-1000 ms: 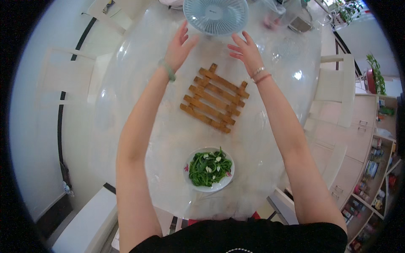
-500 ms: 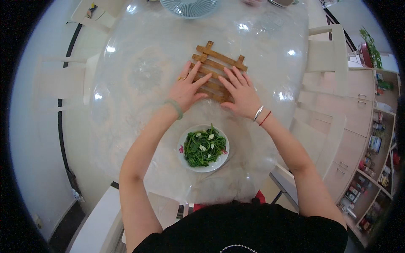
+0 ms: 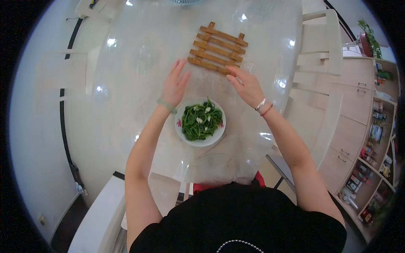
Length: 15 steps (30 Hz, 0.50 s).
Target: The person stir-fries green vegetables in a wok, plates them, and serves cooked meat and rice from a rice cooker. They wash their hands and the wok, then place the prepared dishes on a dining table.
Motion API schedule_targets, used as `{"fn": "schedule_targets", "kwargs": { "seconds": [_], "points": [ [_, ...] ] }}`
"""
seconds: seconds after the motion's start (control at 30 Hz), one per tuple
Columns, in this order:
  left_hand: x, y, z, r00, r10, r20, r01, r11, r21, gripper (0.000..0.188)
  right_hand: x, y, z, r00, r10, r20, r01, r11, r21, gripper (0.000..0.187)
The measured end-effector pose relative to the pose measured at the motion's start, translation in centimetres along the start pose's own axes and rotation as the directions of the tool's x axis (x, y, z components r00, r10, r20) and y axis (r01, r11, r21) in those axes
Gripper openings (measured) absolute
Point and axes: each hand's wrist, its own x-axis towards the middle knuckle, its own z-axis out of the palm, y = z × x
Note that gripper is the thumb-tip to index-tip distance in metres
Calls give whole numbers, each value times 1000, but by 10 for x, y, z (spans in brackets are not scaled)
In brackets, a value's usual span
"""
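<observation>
A slatted wooden trivet [image 3: 217, 48] lies flat on the table, a little tilted. My left hand [image 3: 174, 84] is open, empty, just left of the trivet's near corner. My right hand [image 3: 247, 86] is also open and empty, thumb apart. Its fingertips are at the trivet's near right corner; I cannot tell whether they touch it. Between my forearms, nearer to me, sits a round white dish [image 3: 220, 133] with pink flower marks. It holds cooked leafy greens [image 3: 198, 126] topped with pale garlic pieces.
A shiny clear cover lies over the pale table [image 3: 139, 80]. At the far edge, part of a ribbed glass dish [image 3: 185, 1] shows. White chairs [image 3: 322, 42] stand along the right side. Beyond them are pale cabinets [image 3: 350, 107] with open shelves and a potted plant [image 3: 369, 40].
Both hands were spread on the trivet and have drawn back toward me, the left one fully off it. The whole view has shifted, so trivet and dish sit higher in the picture.
</observation>
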Motion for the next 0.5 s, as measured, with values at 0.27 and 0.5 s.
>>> {"fn": "schedule_targets", "kwargs": {
  "seconds": [0.27, 0.5],
  "points": [
    [-167, 54, 4, 646, -756, 110, 623, 438, -648, 58, -81, 1, 67, 912, 324, 250, -407, 782, 471, 38],
    [-182, 62, 14, 661, -729, 178, 549, 307, -778, 61, -79, 10, 74, 921, 347, 177, -390, 816, 426, 39]
  ]
}}
